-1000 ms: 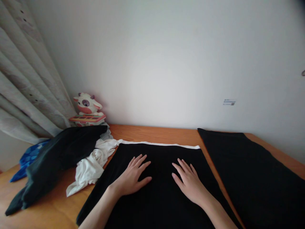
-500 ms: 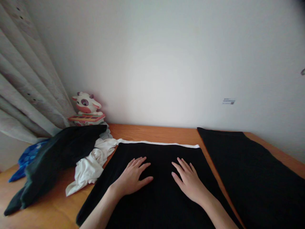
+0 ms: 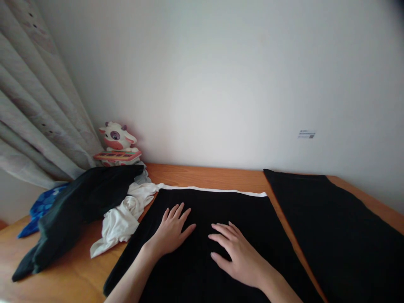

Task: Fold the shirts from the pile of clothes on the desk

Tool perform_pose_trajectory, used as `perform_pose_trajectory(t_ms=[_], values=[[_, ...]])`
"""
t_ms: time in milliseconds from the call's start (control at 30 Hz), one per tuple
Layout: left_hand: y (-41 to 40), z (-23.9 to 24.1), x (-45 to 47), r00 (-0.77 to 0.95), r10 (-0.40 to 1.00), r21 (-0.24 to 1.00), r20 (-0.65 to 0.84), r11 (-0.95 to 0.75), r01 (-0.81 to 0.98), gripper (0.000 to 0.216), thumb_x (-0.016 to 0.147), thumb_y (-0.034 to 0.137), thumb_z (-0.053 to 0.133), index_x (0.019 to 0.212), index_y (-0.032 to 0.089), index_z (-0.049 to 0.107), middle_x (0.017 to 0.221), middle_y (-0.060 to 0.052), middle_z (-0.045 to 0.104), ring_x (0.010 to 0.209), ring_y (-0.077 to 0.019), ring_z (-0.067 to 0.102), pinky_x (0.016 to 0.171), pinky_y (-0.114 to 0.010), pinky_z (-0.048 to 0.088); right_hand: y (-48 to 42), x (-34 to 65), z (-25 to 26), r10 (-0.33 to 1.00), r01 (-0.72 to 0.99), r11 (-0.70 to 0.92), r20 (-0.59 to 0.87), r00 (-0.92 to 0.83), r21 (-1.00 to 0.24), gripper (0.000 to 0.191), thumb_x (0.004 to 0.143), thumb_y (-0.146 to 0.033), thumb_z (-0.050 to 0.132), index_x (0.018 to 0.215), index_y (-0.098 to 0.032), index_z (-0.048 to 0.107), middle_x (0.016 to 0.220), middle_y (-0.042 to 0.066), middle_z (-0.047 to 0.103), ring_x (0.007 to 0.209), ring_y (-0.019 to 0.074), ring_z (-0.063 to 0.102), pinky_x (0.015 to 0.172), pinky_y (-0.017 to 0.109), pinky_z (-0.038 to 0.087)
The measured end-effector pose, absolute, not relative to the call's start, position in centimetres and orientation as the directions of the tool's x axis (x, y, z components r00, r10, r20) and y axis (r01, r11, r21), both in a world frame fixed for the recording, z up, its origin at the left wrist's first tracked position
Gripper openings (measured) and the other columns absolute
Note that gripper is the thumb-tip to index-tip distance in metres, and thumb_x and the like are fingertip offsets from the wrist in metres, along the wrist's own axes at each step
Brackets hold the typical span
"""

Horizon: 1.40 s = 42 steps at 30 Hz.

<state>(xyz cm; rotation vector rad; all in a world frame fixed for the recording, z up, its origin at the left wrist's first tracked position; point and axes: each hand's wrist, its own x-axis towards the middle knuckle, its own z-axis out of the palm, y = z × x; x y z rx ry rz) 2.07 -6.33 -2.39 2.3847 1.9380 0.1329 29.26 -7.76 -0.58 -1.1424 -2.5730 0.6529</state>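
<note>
A black cloth with a white far edge [image 3: 214,202] lies flat on the wooden table [image 3: 205,174] in front of me. My left hand [image 3: 170,231] rests palm down on its left half, fingers spread. My right hand [image 3: 236,252] lies flat on the cloth just right of the left hand, fingers stretched out and pointing left. Neither hand holds anything.
A second black cloth [image 3: 334,227] lies spread at the right. At the left sit a crumpled white garment [image 3: 123,219], a heap of dark cloth [image 3: 75,210] and a blue item [image 3: 39,208]. A toy cow [image 3: 116,143] stands by the wall, beside a curtain [image 3: 34,113].
My right hand has slid left and nearer to me across the black cloth, turning its fingers leftward. My left hand shifted slightly left.
</note>
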Motion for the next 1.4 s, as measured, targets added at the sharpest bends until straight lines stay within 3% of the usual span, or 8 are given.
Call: perform_pose_trajectory(t_ms=[400,600,867,1200,1400], values=[[-6.3,-2.4,1.9,0.212,0.976,0.11,0.045,-0.216,0.97,0.067,0.1,0.063,0.038,0.153,0.022,0.045,0.162,-0.017,0.035,0.15,-0.0364,0.03,0.119,-0.062,0.025,-7.3,29.7,-0.8,0.814,0.667,0.48,0.005,-0.581,-0.57,0.044,0.097,-0.049,0.054,0.136,-0.031,0.062,0.156,0.003,0.046,0.147,0.0291,0.036,0.122,0.053,0.026],[-6.3,-2.4,2.0,0.202,0.979,0.112,0.037,-0.205,0.972,0.068,0.099,0.064,0.037,0.152,0.023,0.046,0.162,-0.016,0.036,0.151,-0.0363,0.03,0.119,-0.062,0.026,-6.8,30.2,-1.3,0.843,0.672,0.459,0.045,-0.536,-0.581,0.042,0.097,-0.049,0.054,0.132,-0.029,0.065,0.151,0.005,0.052,0.142,0.0252,0.043,0.119,0.045,0.034],[-6.3,-2.9,1.9,0.202,0.978,0.113,0.06,-0.207,0.972,0.068,0.099,0.065,0.036,0.152,0.024,0.047,0.162,-0.015,0.037,0.15,-0.0361,0.031,0.12,-0.061,0.026,-5.9,31.2,-2.1,0.865,0.683,0.431,0.055,-0.498,-0.589,0.044,0.098,-0.053,0.05,0.132,-0.029,0.065,0.151,0.004,0.052,0.141,0.0246,0.045,0.118,0.044,0.036],[-6.3,-2.4,2.0,0.207,0.978,0.123,0.036,-0.21,0.97,0.069,0.1,0.066,0.034,0.152,0.023,0.046,0.162,-0.016,0.036,0.151,-0.0349,0.029,0.12,-0.061,0.025,-3.8,33.9,-4.1,0.946,0.842,0.322,0.181,-0.269,-0.432,0.047,0.097,-0.044,0.046,0.134,-0.019,0.06,0.143,0.013,0.056,0.136,0.0282,0.05,0.115,0.046,0.039],[-6.2,-2.5,1.9,0.195,0.98,0.125,0.039,-0.199,0.972,0.068,0.099,0.066,0.036,0.152,0.025,0.047,0.162,-0.015,0.036,0.151,-0.0343,0.029,0.121,-0.06,0.024,-2.6,35.2,-5.6,0.97,0.93,0.162,0.227,-0.089,-0.329,0.049,0.095,-0.043,0.045,0.137,-0.02,0.057,0.146,0.014,0.054,0.135,0.0316,0.051,0.109,0.049,0.042]])
